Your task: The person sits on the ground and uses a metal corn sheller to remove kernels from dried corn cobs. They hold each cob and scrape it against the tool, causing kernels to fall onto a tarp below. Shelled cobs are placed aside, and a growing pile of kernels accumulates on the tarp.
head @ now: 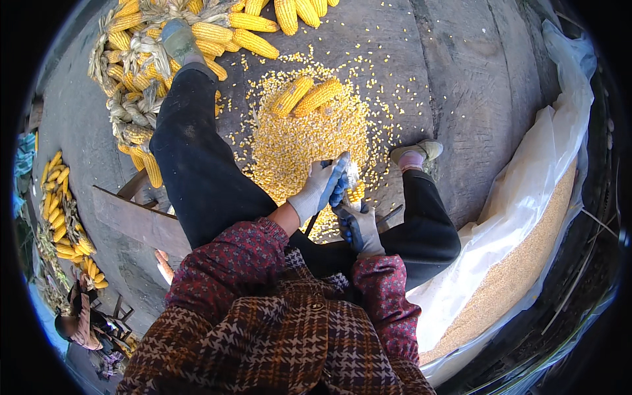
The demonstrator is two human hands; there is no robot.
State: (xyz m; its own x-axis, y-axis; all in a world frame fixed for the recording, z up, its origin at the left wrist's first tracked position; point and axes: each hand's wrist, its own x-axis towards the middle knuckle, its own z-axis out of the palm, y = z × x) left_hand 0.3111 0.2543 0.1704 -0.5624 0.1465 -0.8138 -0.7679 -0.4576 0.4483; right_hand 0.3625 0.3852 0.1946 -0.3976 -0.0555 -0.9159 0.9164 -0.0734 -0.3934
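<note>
A partly shelled corn cob (354,190) is held upright in the picture between my two gloved hands, its upper part pale and bare, yellow kernels lower down. My left hand (323,182), in a grey glove with blue coating, grips its upper side with curled fingers. Around its lower end is my right hand (359,227), gloved alike. Beneath and beyond both hands spreads a heap of loose corn kernels (301,148). Two full ears of corn (308,97) lie side by side on that heap.
Husked ears of corn (210,32) are piled at the upper left, by my left foot. A wooden bench (140,219) stands left of me. At right, plastic sheeting (523,182) borders a mass of grain (513,281). Another person (84,323) is at the lower left, near more ears (59,217).
</note>
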